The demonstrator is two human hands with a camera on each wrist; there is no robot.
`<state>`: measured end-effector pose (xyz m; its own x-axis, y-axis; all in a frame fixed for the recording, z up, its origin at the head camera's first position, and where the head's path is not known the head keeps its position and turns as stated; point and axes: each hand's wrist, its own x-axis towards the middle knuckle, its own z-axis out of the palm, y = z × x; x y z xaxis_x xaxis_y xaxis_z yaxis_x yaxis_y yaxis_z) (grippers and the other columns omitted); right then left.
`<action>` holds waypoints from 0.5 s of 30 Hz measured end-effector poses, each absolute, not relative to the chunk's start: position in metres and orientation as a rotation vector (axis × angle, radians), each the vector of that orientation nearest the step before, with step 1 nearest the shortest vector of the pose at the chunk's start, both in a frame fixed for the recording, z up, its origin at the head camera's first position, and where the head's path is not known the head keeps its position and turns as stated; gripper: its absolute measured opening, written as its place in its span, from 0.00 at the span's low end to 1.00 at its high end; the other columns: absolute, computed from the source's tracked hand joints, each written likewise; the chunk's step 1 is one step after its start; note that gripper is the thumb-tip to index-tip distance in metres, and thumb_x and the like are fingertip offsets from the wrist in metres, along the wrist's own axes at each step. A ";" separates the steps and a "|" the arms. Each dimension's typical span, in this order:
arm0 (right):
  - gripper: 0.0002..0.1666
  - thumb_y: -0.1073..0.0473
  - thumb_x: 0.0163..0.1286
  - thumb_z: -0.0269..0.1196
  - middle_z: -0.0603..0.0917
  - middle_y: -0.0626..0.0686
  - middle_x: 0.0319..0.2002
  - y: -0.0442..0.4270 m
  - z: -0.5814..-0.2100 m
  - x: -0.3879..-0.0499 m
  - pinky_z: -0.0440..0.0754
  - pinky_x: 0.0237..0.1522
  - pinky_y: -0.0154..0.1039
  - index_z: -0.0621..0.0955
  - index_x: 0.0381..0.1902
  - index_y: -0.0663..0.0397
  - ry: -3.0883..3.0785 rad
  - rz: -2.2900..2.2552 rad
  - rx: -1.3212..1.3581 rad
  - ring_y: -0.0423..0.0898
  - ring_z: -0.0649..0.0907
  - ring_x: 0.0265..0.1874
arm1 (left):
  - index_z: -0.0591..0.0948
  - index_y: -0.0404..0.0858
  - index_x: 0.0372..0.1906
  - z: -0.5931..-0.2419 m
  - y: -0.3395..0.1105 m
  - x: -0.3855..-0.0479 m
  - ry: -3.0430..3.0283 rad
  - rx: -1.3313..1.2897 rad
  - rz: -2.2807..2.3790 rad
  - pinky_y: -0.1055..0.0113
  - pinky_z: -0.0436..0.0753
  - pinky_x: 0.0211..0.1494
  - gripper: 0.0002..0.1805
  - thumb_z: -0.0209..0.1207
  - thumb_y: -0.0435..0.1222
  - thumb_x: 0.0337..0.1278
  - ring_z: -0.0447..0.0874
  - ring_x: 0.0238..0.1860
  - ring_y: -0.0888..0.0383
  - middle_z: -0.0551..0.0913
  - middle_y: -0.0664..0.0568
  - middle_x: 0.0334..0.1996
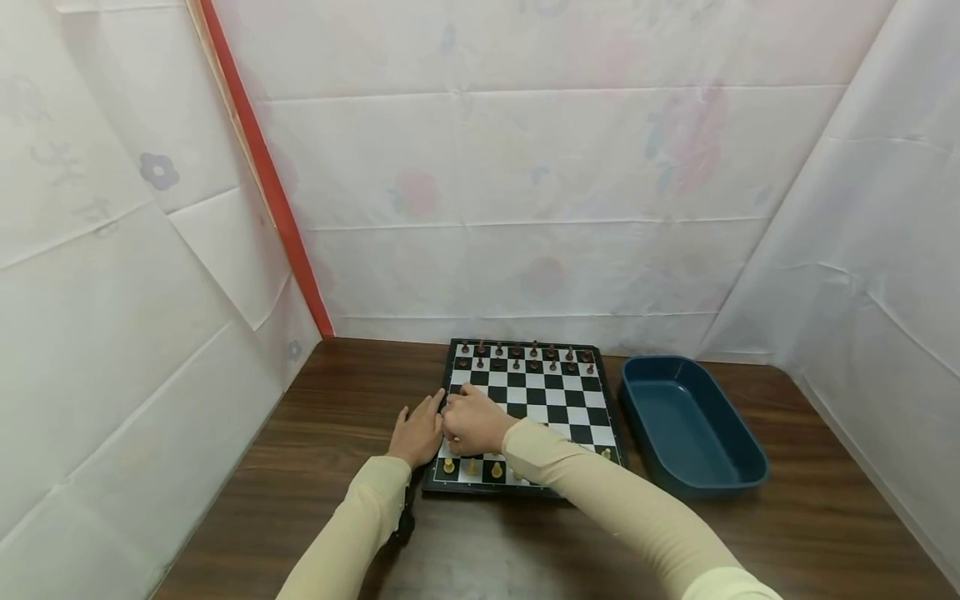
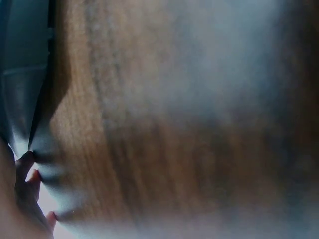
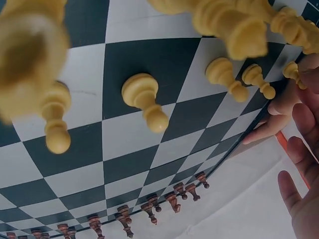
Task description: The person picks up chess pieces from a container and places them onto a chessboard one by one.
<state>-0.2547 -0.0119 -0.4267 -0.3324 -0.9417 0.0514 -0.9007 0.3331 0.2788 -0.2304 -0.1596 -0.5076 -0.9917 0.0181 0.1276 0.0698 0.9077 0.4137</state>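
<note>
A black-and-white chessboard (image 1: pixel 536 396) lies on the wooden table. My right hand (image 1: pixel 472 421) reaches across its near left part, fingers bent. In the right wrist view, the fingertips of that hand (image 3: pixel 304 149) pinch a pale yellow pawn (image 3: pixel 294 74) at the end of the pawn row. Another yellow pawn (image 3: pixel 145 102) stands on a dark square, with larger yellow pieces (image 3: pixel 229 27) behind. Dark red-brown pieces (image 1: pixel 534 350) line the far side. My left hand (image 1: pixel 420 433) rests along the board's left edge with fingers extended; the left wrist view shows it only partly.
A deep blue rectangular tray (image 1: pixel 690 479) stands right of the board. White patterned sheets (image 1: pixel 510 167) rise behind and at both sides of the table (image 1: pixel 300 467). A red strip (image 1: pixel 262 167) runs down the back left corner.
</note>
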 end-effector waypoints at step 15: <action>0.06 0.48 0.57 0.68 0.81 0.35 0.29 -0.007 -0.423 -0.255 0.68 0.43 0.39 0.86 0.22 0.34 -2.430 -0.249 1.683 0.37 0.75 0.32 | 0.58 0.39 0.74 -0.510 -0.159 -0.232 -2.943 -0.053 -0.668 0.40 0.49 0.69 0.27 0.35 0.40 0.73 0.59 0.70 0.48 0.66 0.41 0.67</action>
